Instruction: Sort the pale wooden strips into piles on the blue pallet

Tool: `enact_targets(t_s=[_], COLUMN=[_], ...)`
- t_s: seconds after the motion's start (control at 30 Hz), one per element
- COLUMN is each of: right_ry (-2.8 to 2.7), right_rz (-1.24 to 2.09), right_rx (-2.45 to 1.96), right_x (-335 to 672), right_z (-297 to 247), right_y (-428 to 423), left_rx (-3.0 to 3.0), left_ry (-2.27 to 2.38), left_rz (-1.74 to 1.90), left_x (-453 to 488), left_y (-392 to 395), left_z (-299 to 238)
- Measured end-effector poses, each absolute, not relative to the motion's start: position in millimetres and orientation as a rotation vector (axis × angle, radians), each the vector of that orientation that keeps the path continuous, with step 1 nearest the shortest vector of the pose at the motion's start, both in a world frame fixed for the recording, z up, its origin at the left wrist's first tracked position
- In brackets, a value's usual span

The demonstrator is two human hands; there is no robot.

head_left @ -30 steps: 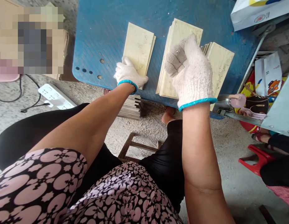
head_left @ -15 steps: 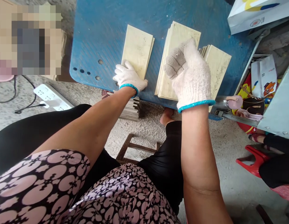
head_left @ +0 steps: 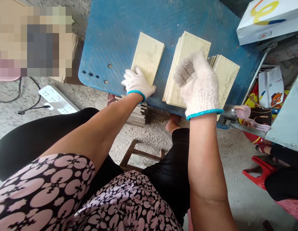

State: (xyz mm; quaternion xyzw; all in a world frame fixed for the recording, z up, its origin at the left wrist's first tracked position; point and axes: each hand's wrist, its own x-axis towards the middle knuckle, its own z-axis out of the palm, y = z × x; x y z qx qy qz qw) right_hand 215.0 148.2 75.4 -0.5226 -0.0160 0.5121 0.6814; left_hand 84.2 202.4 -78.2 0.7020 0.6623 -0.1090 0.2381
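Observation:
My left hand (head_left: 137, 82), in a white knitted glove with a teal cuff, is around the near end of a small stack of thin pale rectangular boards (head_left: 149, 53). Its fingers are at the left side and its thumb at the right. My right hand (head_left: 199, 86), gloved the same way, is curled closed over a taller middle stack of boards (head_left: 195, 41). The finger faces of that glove look grey and dirty. Whether anything lies inside this fist is hidden. Partly behind the right wrist is a third, fanned stack of boards (head_left: 227, 73).
The boards lie on a blue table (head_left: 110, 35) with round holes at its left corner. A white paper bag (head_left: 264, 22) stands at the back right. Below are grey stacked pieces (head_left: 136, 116), a wooden stool (head_left: 129, 154), a power strip (head_left: 58, 100) and a red stool (head_left: 258, 175).
The boards under my left hand now line up more evenly; before, a lower one stuck out on the right. My right hand keeps its curled shape. The whole view has shifted slightly.

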Motion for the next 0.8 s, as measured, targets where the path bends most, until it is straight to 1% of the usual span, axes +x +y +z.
enact_targets(t_s=[0.17, 0.3, 0.4, 0.5, 0.6, 0.67, 0.73, 0.8], right_ry=[-0.004, -0.003, -0.045, -0.043, -0.043, -0.066, -0.078, -0.074], right_rz=[1.146, 1.17, 1.182, 1.18, 1.192, 1.19, 1.172, 1.154], right_rx=[-1.186, -1.171, -1.152, -1.132, -1.124, -1.113, -1.104, -1.096], right_x=[213, 212, 211, 211, 211, 212, 213, 214], right_z=[77, 83, 84, 83, 81, 80, 80, 80], right_y=[149, 150, 149, 148, 146, 145, 144, 143], left_rx=[1.975, 2.028, 2.011, 1.984, 2.005, 2.066, 2.087, 2.093], left_ry=[1.656, 1.548, 1.597, 1.669, 1.645, 1.531, 1.442, 1.399], left_rz=[-0.286, -0.262, -0.232, -0.242, -0.393, -0.607, -0.789, -0.886], left_x=[68, 52, 36, 13, -13, -28, -37, -41], left_y=[211, 210, 186, 141, 86, 53, 28, 15], left_z=[-70, -46, -25, -13, -10, -11, -14, -18])
